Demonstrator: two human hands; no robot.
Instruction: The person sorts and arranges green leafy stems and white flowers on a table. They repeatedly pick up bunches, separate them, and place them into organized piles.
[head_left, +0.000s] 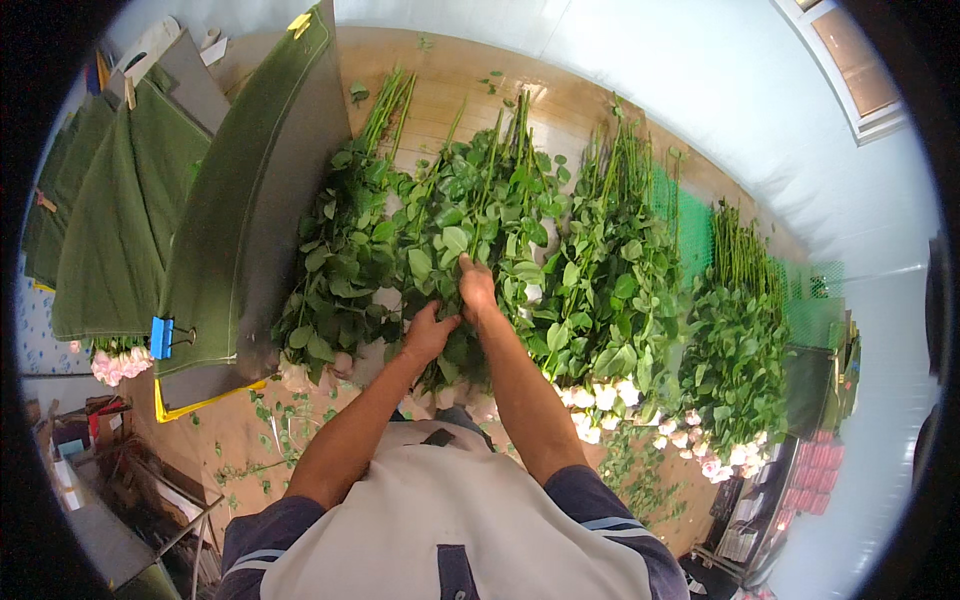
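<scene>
My left hand (429, 334) reaches into the foliage of a middle bunch of long-stemmed roses (487, 195), its thumb pointing right. Just above and to the right, my right hand (478, 289) is among the same leaves, fingers bent and partly covered. Leaves hide whether either hand grips a stem. The bunch lies with cut stem ends away from me and flower heads towards me. Pale pink blooms (296, 375) show at the near edge beside my left forearm. Another rose bunch (349, 247) lies to the left, and a further one (615, 262) to the right.
A panel draped in green cloth (217, 217), with a blue binder clip (162, 337), rises at the left. Green mesh (694, 225) lies under the right-hand bunches, including a far-right rose bunch (739, 337). Fallen leaves (637, 472) litter the floor. A white wall (675, 67) stands behind.
</scene>
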